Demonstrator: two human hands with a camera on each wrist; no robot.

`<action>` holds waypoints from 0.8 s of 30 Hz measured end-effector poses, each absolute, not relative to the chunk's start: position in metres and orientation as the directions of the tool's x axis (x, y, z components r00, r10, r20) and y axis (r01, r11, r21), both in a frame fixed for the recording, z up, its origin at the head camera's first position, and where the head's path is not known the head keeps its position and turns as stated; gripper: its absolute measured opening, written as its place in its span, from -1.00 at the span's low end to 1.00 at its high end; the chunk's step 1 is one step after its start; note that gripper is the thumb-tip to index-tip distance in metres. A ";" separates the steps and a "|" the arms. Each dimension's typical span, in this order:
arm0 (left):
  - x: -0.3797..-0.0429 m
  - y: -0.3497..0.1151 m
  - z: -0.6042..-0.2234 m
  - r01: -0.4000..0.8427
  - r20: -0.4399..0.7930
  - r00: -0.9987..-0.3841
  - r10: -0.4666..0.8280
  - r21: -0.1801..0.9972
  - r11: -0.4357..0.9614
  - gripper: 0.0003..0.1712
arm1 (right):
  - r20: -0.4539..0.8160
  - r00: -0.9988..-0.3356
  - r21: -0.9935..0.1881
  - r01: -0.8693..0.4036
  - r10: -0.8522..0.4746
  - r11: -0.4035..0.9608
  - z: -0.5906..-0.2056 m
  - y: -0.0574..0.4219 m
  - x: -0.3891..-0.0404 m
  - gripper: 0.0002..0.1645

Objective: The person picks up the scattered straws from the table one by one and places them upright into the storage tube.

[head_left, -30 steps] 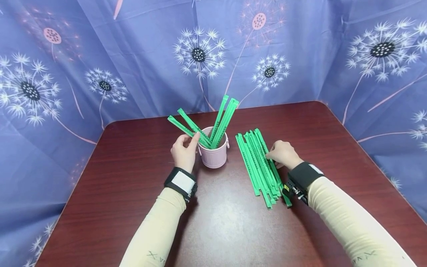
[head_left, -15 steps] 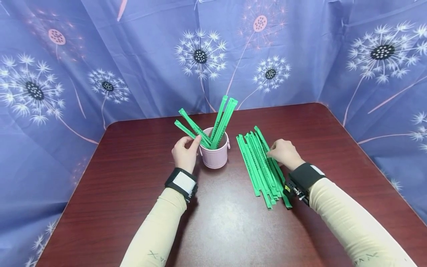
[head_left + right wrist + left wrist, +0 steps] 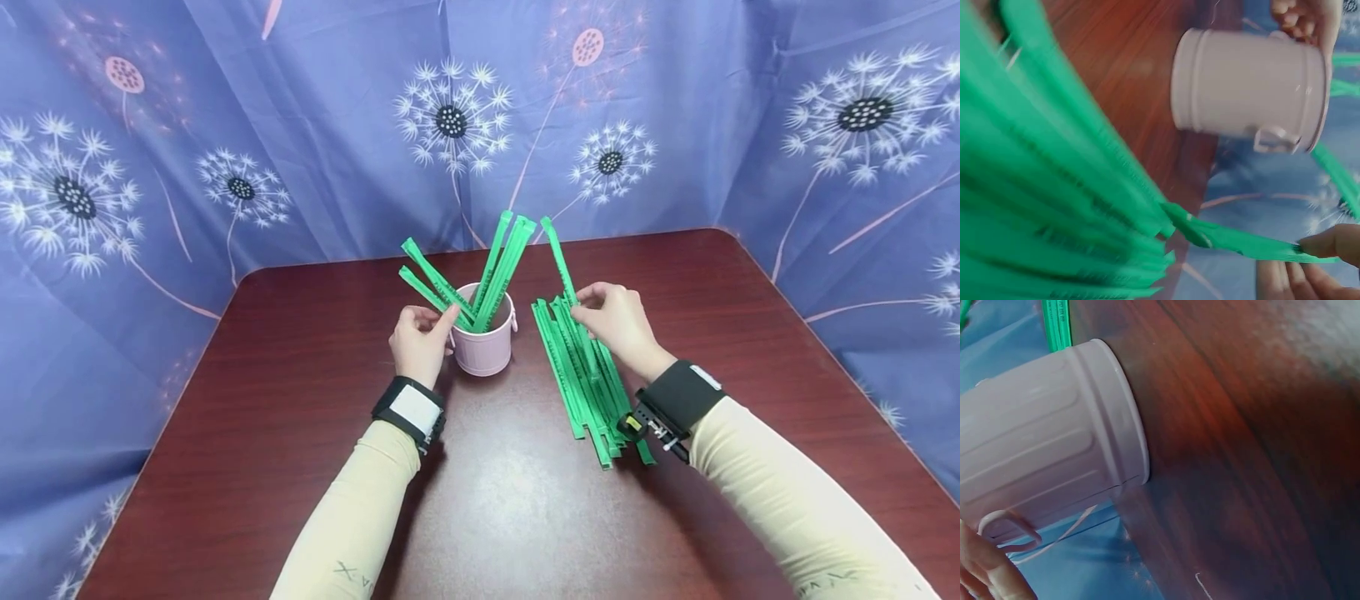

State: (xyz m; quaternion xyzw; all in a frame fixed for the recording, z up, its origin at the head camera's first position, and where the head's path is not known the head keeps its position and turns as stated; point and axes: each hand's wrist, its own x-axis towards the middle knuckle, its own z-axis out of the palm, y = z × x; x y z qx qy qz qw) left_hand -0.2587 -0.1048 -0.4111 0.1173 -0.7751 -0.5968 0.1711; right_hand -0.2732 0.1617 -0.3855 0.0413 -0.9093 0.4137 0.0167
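Note:
A small pink bucket (image 3: 482,352) stands upright on the table, with several long, slim green printed stick packets (image 3: 504,271) leaning out of it to both sides. My left hand (image 3: 420,337) grips the bucket's rim on its left side; in the left wrist view only some fingers (image 3: 991,565) show, beside the bucket's handle (image 3: 1013,528). My right hand (image 3: 618,321) pinches one green stick packet (image 3: 558,258) between thumb and fingers, its top end raised and tilted left. Beneath it lies a pile of like packets (image 3: 573,375), partly hidden by the hand.
The dark red wooden table (image 3: 300,433) has rounded back corners. Behind and beside it hangs a blue cloth (image 3: 337,167) with dandelion prints, close to the table's back edge.
My right hand has taken one packet from the pile's right side and lifted it up and to the left. The left hand stays at the bucket's rim.

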 end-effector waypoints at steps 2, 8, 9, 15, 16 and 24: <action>-0.259 -0.104 -0.411 0.014 0.112 -0.918 -0.382 0.968 0.252 -0.56 | 0.115 -0.991 -0.767 -0.129 -0.063 0.628 -0.381 0.156 -0.271 -0.63; -0.256 -0.099 -0.407 0.071 0.117 -0.946 -0.302 0.985 0.159 -0.46 | 0.235 -0.968 -0.784 -0.244 -0.091 0.571 -0.373 0.137 -0.265 -0.70; -0.255 -0.098 -0.406 0.096 0.134 -0.951 -0.280 0.985 0.144 -0.46 | 0.247 -0.964 -0.783 -0.259 -0.099 0.566 -0.372 0.134 -0.263 -0.71; -0.252 -0.090 -0.401 0.229 0.237 -0.961 -0.143 0.971 0.072 -0.58 | 0.295 -0.929 -0.742 -0.370 -0.222 0.559 -0.371 0.119 -0.255 -0.74; -0.252 -0.089 -0.400 0.241 0.245 -0.961 -0.125 0.969 0.051 -0.60 | 0.297 -0.921 -0.734 -0.390 -0.253 0.556 -0.372 0.117 -0.254 -0.75; -0.252 -0.087 -0.399 0.323 0.309 -0.944 -0.112 0.936 -0.140 -0.68 | 0.266 -0.873 -0.731 -0.460 -0.409 0.505 -0.380 0.106 -0.249 -0.78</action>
